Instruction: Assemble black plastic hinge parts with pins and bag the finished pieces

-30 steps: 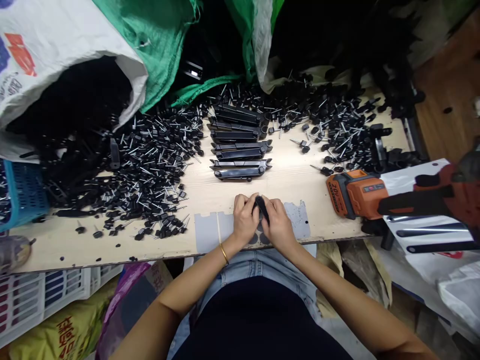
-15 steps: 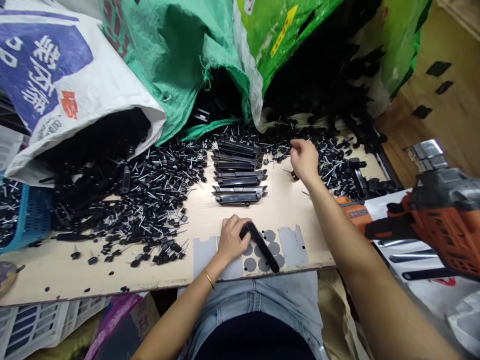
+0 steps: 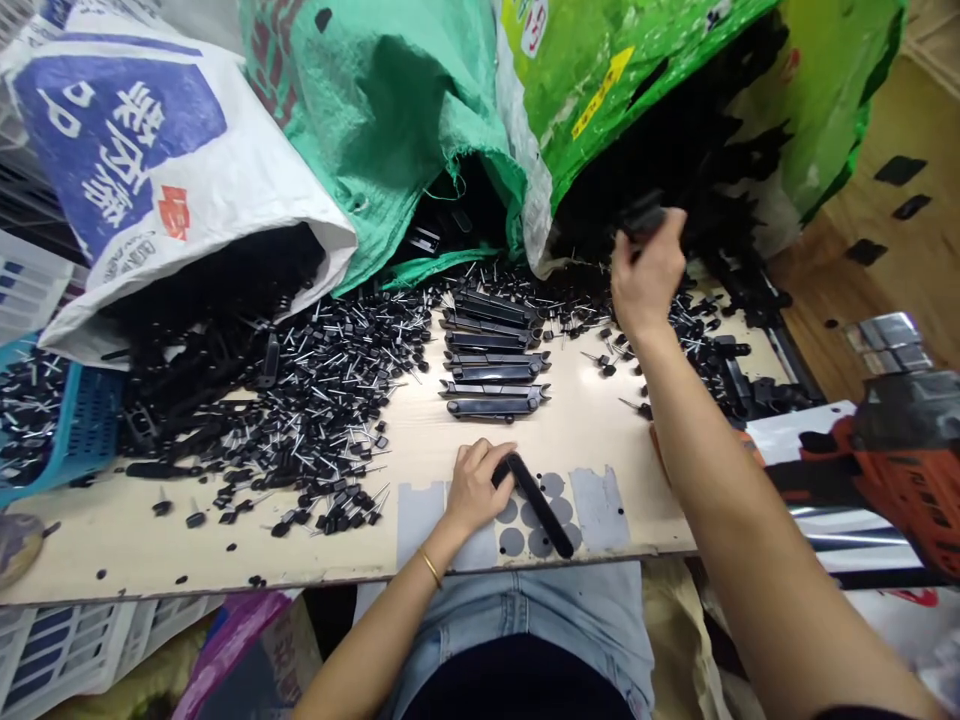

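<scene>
My left hand (image 3: 476,487) rests on the board with its fingers closed on the upper end of a long black plastic bar (image 3: 536,505) that lies slanted across grey patches near the front edge. My right hand (image 3: 645,275) is stretched far back to the mouth of the green sack (image 3: 675,120), fingers closed on a black plastic piece (image 3: 641,218) from the dark heap there. A neat row of finished black bars (image 3: 491,355) lies stacked in the middle of the board.
Heaps of small black knobs with metal pins (image 3: 322,390) cover the board left and right of the row. A white sack (image 3: 150,190) and a second green sack (image 3: 390,130) lie at the back. An orange cordless drill (image 3: 892,470) sits at the right, a blue basket (image 3: 67,430) at the left.
Both hands were together on the bar a second ago. My right hand left it, passed over the right heap of pins and now grips a black piece at the green sack's mouth.
</scene>
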Demonstrator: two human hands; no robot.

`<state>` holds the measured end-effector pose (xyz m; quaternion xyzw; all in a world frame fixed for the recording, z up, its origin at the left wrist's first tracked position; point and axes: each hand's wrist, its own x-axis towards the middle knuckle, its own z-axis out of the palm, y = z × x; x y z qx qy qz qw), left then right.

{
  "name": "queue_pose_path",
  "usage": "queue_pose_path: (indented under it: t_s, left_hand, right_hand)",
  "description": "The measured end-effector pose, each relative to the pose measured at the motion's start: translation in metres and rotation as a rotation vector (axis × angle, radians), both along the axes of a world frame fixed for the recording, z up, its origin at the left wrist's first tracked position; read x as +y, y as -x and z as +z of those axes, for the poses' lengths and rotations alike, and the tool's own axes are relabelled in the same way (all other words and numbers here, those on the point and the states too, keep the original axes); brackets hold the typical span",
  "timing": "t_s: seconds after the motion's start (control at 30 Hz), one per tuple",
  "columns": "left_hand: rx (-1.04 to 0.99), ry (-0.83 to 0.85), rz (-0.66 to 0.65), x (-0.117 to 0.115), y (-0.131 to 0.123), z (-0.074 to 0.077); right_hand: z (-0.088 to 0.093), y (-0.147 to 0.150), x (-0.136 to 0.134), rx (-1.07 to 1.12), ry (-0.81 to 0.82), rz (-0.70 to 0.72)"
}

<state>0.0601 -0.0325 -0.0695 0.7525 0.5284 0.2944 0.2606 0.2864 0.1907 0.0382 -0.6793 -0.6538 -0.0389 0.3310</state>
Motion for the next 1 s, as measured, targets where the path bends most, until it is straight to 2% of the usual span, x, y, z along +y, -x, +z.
queue_pose_path:
  t_s: [0.1,0.2,0.27,0.33,0.37,0.43,0.5,0.57,0.63,0.7,0.77,0.87,1.0]
  left_hand:
    - [0.008,-0.013,0.022,-0.003,0.001,0.0]
    - [0.031,0.031,0.164,-0.016,0.003,0.004]
    - [0.095,0.063,0.287,-0.028,0.006,0.012]
    - [0.199,0.025,0.287,-0.037,0.009,0.022]
    - [0.256,-0.022,0.215,-0.038,0.009,0.027]
    - [0.346,-0.123,-0.031,-0.032,0.009,0.036]
    - [0.377,-0.176,-0.274,-0.02,0.006,0.04]
    - [0.365,-0.143,-0.401,-0.008,0.003,0.043]
    - [0.315,0.001,-0.389,-0.003,0.001,0.046]
    - [0.209,0.213,-0.264,-0.008,0.0,0.051]
    - [0.058,0.375,-0.125,-0.02,-0.001,0.056]
    - [-0.113,0.445,-0.069,-0.04,-0.006,0.062]
    - [-0.136,0.415,-0.067,-0.056,-0.009,0.068]
  right_hand:
    - [-0.001,0.0,-0.092,0.201,-0.033,-0.006]
    - [-0.023,0.013,-0.162,0.183,0.176,0.011]
    - [-0.045,0.018,-0.187,0.164,0.34,0.054]
    - [-0.065,0.017,-0.199,0.166,0.45,0.085]
    - [-0.072,0.014,-0.202,0.169,0.482,0.09]
    - [-0.079,0.004,-0.206,0.183,0.533,0.082]
    - [-0.076,-0.006,-0.211,0.193,0.577,0.064]
    - [-0.068,-0.01,-0.217,0.289,0.613,0.049]
    - [-0.056,-0.004,-0.223,0.632,0.62,0.043]
    - [-0.045,0.012,-0.228,1.113,0.587,0.043]
    - [-0.036,0.033,-0.232,1.437,0.521,0.023]
    - [-0.029,0.064,-0.235,1.562,0.47,-0.019]
    - [-0.026,0.082,-0.236,1.647,0.517,0.006]
